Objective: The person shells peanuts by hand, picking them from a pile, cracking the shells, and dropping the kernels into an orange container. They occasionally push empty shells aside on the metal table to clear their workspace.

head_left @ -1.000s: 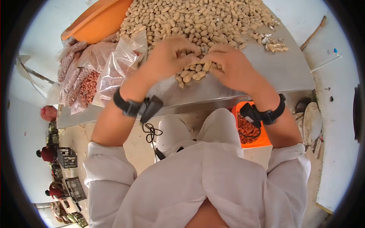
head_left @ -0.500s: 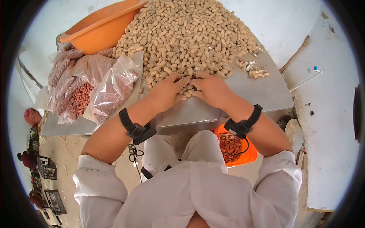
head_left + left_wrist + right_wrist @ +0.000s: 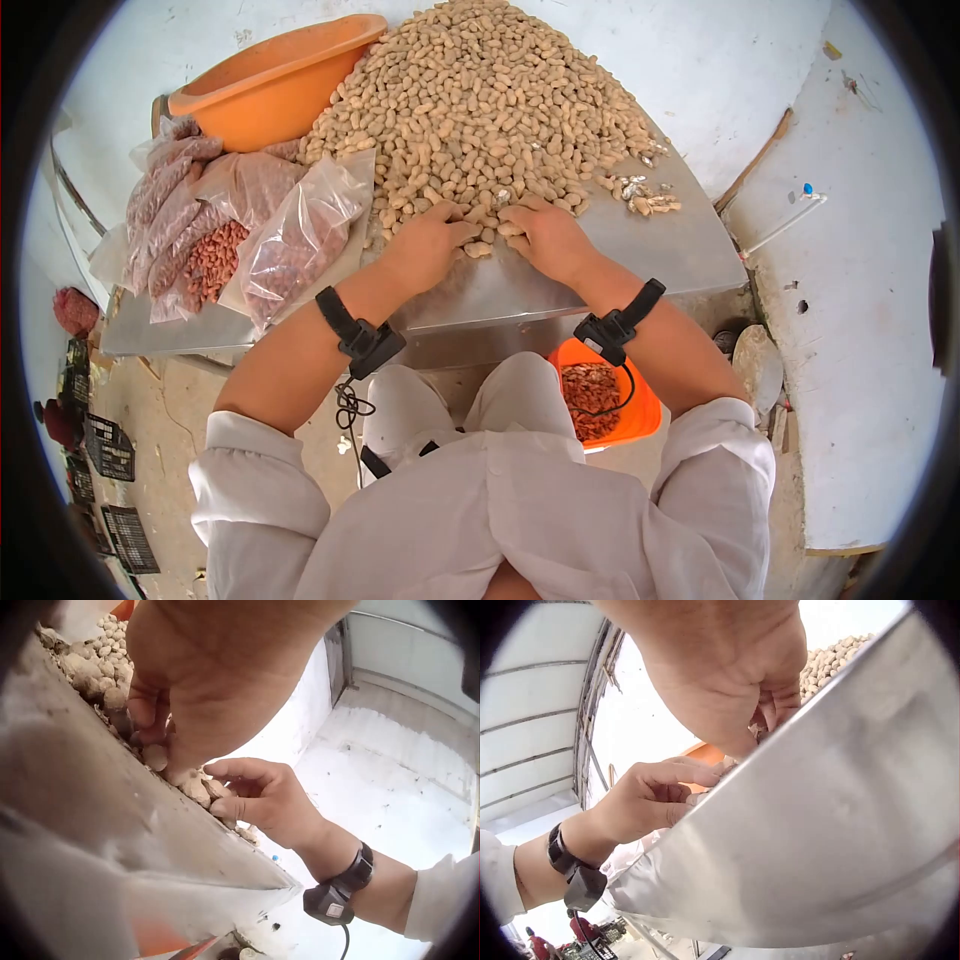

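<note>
Unshelled peanuts [image 3: 480, 130] form a large heap on the metal table [image 3: 480, 293]. At its near edge, my left hand [image 3: 424, 248] has its fingers bent and pinches a peanut [image 3: 155, 757], seen in the left wrist view. Facing it a short way to the right, my right hand [image 3: 551, 240] holds a peanut [image 3: 218, 789] between thumb and fingers. A few loose peanuts [image 3: 478, 249] lie between the two hands. The fingertips are partly hidden in both wrist views.
An orange basin [image 3: 270, 90] stands behind plastic bags [image 3: 300, 235] of red kernels at the left. Bits of shell and foil-like scraps [image 3: 640, 195] lie right of the heap. Below the table edge is an orange bucket [image 3: 640, 415] with reddish contents.
Both hands have drawn down from over the heap to its near edge, and the small group of peanuts between them has shrunk. The head view has shifted, showing more of the heap.
</note>
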Demonstrator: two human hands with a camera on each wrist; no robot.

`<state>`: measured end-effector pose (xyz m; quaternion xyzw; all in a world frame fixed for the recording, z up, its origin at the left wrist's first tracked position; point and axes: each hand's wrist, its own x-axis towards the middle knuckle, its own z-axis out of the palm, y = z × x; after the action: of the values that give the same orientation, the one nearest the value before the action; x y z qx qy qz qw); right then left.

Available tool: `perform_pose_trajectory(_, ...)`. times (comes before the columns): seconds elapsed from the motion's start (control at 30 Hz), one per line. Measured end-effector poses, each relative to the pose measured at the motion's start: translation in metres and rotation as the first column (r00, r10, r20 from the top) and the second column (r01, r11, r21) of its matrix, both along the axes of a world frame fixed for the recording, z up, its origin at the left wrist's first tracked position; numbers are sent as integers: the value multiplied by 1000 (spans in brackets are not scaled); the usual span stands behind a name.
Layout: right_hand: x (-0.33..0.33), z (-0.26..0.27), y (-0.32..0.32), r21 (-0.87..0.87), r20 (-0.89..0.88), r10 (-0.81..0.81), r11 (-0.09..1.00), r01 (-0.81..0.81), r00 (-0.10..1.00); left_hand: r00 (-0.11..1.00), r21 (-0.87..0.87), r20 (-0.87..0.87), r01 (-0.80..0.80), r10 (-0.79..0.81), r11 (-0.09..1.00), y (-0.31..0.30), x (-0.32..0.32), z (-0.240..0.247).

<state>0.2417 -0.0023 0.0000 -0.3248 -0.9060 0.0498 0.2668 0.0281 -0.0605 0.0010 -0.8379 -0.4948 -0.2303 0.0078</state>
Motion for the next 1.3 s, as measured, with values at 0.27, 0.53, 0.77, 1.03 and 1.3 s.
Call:
perform_pose_trajectory(0.27,9,-3,1,102,34,-18,995,14,999,999,76,-13,-50,51,996,-6,2,2)
perform_pose_trajectory(0.53,7,3,4,101,-182,-10,994,29,983,987,58,158,-13,4,998,-9,-8,11)
perform_pose_trajectory(0.77,8,4,6,95,-273,-59,992,88,960,919,78,393,-35,2,996,-14,-17,13)
perform_pose_trajectory(1.03,25,4,29,163,-169,-380,899,406,909,364,-365,896,273,256,890,-44,1,5)
perform_pose_trajectory(1.3,-1,22,-28,-90,-418,14,994,-57,908,-46,-138,984,400,171,906,-62,20,-3)
